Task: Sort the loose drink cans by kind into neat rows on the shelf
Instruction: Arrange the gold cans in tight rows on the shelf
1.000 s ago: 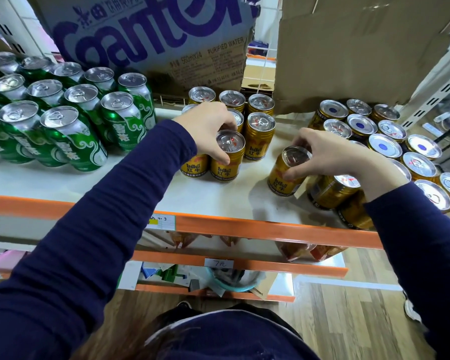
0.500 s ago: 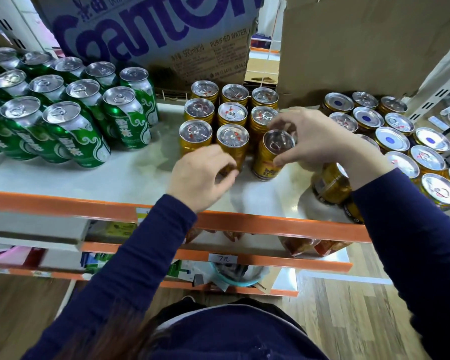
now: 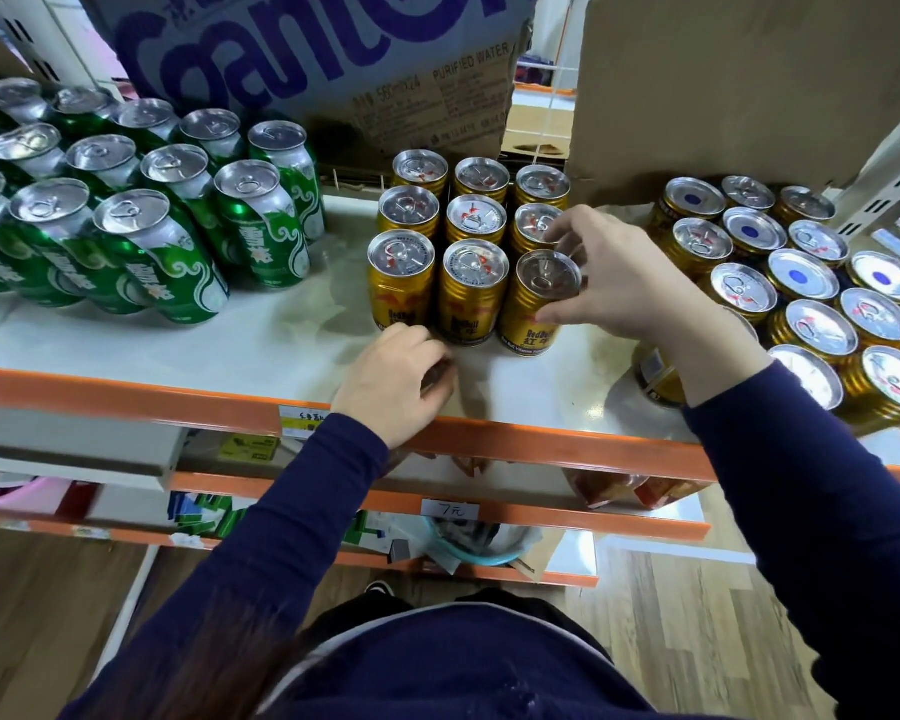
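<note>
Moved: the short gold ribbed metal can (image 3: 533, 304) has come upright into the front row's right end on the white shelf (image 3: 281, 350).
Right hand (image 3: 619, 283): fingers pinch its rim and side.
Left hand (image 3: 393, 379): loosely curled, empty.
Handling: stiff, smooth, probably heavy; grip the body.

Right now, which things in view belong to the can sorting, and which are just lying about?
Job: right grip holding front-right gold can; gold can rows; loose gold cans; green cans; shelf.
Lying about: water carton; brown box; price tag.
</note>
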Motion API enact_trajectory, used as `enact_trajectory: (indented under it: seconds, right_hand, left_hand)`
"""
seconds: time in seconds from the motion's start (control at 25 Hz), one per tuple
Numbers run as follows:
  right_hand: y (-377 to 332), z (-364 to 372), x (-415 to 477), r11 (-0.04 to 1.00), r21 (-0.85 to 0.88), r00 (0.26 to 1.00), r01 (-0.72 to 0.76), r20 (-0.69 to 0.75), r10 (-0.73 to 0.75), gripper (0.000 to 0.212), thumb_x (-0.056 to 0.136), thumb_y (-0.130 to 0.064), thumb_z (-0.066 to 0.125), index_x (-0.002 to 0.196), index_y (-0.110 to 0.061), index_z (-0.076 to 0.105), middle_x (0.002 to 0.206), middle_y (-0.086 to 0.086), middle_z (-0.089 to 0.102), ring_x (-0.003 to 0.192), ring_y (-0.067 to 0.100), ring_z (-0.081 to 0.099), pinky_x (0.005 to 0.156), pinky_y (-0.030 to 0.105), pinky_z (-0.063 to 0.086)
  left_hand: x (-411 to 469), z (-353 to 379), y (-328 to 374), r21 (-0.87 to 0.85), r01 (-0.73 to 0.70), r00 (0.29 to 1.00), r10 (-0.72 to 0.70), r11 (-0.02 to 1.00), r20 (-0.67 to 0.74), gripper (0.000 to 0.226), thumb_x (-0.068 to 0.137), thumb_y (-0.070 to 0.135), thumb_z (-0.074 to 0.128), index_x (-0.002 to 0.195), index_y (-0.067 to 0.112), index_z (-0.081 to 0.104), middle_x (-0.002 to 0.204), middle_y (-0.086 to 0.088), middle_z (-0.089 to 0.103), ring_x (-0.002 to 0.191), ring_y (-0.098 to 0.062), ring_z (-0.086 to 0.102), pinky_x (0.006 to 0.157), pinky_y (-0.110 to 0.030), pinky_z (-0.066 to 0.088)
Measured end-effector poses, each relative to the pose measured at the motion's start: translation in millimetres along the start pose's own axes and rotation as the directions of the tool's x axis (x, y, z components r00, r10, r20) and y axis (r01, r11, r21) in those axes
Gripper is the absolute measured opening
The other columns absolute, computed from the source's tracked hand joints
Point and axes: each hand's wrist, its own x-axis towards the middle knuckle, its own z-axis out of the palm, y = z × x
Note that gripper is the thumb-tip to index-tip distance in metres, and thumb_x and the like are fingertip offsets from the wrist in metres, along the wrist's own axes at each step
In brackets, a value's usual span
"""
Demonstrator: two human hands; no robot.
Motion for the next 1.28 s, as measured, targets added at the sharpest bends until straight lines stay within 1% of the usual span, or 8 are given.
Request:
enact_trajectory:
  seconds: [0.12, 0.24, 0.48, 0.64, 0.8, 0.88, 1.0, 1.28]
  right_hand:
    - [4, -2, -13, 0.994, 0.102, 0.999, 0.027, -0.046, -0.022, 0.07, 0.067, -0.034, 0.085, 0.126, -0.018, 0.05, 0.116, 0.002, 0.054, 0.105, 0.019, 0.054, 0.09, 0.038, 0.049]
    - [23, -16, -37, 0.986, 0.162, 0.965, 0.041, -0.264, 0.003, 0.041, 0.078, -0.029, 0.078, 0.114, -0.016, 0.064, 0.106, -0.001, 0.059, 0.094, 0.016, 0.058, 0.086, 0.034, 0.05]
    - [82, -45, -118, 0.987, 0.058, 0.894, -0.148, -0.419, 0.159, 0.029, 0.08, -0.021, 0.075, 0.106, -0.014, 0.068, 0.093, -0.005, 0.059, 0.084, 0.013, 0.054, 0.075, 0.033, 0.047]
    - [109, -49, -156, 0.981, -0.041, 0.932, -0.188, -0.322, 0.165, 0.035, 0.072, -0.027, 0.081, 0.101, -0.013, 0.069, 0.087, 0.001, 0.062, 0.08, 0.01, 0.047, 0.068, 0.022, 0.029]
    - [118, -48, -164, 0.98, -0.042, 0.969, -0.196, -0.159, 0.187, 0.064, 0.063, -0.038, 0.085, 0.118, -0.013, 0.063, 0.111, 0.004, 0.059, 0.105, 0.022, 0.054, 0.088, 0.029, 0.04]
    - [119, -46, -161, 0.975, -0.075, 0.966, -0.211, -0.166, 0.197, 0.071, 0.065, -0.041, 0.084, 0.126, -0.015, 0.058, 0.118, 0.005, 0.054, 0.108, 0.021, 0.052, 0.088, 0.029, 0.04]
    - [115, -43, -154, 0.974, -0.105, 0.971, -0.201, -0.156, 0.183, 0.074, 0.066, -0.038, 0.083, 0.13, -0.016, 0.055, 0.118, 0.003, 0.051, 0.105, 0.017, 0.049, 0.08, 0.016, 0.029]
    - [78, -42, -106, 0.996, 0.051, 0.992, 0.075, 0.096, -0.08, 0.063, 0.062, -0.019, 0.082, 0.121, -0.027, 0.061, 0.11, -0.004, 0.047, 0.098, 0.008, 0.048, 0.086, 0.018, 0.038]
  left_hand:
    - [1, -2, 4, -0.014, -0.002, 1.0, 0.002, 1.0, 0.009, 0.008, 0.084, 0.01, 0.066, 0.089, 0.005, 0.07, 0.084, -0.009, 0.063, 0.081, -0.03, 0.057, 0.069, -0.042, 0.05]
    - [11, 0, 23, -0.102, -0.037, 0.999, 0.039, 0.994, 0.015, 0.009, 0.086, 0.012, 0.065, 0.092, 0.008, 0.07, 0.087, -0.006, 0.065, 0.082, -0.026, 0.062, 0.068, -0.041, 0.052]
    - [61, 20, 91, -0.296, -0.161, 0.985, 0.17, 0.942, 0.004, 0.014, 0.087, 0.012, 0.064, 0.099, 0.007, 0.07, 0.087, -0.004, 0.066, 0.078, -0.016, 0.061, 0.068, -0.036, 0.053]
    - [94, 41, 129, -0.381, -0.102, 0.973, 0.171, 0.919, 0.154, 0.042, 0.084, 0.03, 0.07, 0.12, 0.01, 0.061, 0.106, -0.005, 0.064, 0.095, -0.017, 0.059, 0.085, -0.035, 0.051]
    - [119, 60, 151, -0.333, -0.017, 0.95, 0.119, 0.943, 0.29, 0.076, 0.071, 0.05, 0.078, 0.131, 0.013, 0.051, 0.127, -0.005, 0.056, 0.117, -0.018, 0.051, 0.097, -0.022, 0.036]
    - [124, 63, 155, -0.296, 0.018, 0.949, 0.077, 0.955, 0.307, 0.073, 0.068, 0.052, 0.079, 0.126, 0.015, 0.054, 0.121, -0.004, 0.057, 0.11, -0.018, 0.052, 0.092, -0.023, 0.038]
    - [117, 51, 147, -0.261, 0.017, 0.963, 0.054, 0.965, 0.264, 0.065, 0.065, 0.055, 0.079, 0.115, 0.016, 0.06, 0.108, -0.002, 0.061, 0.096, -0.014, 0.054, 0.081, -0.022, 0.041]
    - [74, -17, 104, -0.082, 0.087, 0.977, -0.069, 0.993, 0.2, 0.062, 0.057, 0.065, 0.076, 0.095, 0.017, 0.068, 0.089, 0.003, 0.068, 0.081, -0.011, 0.06, 0.072, -0.029, 0.05]
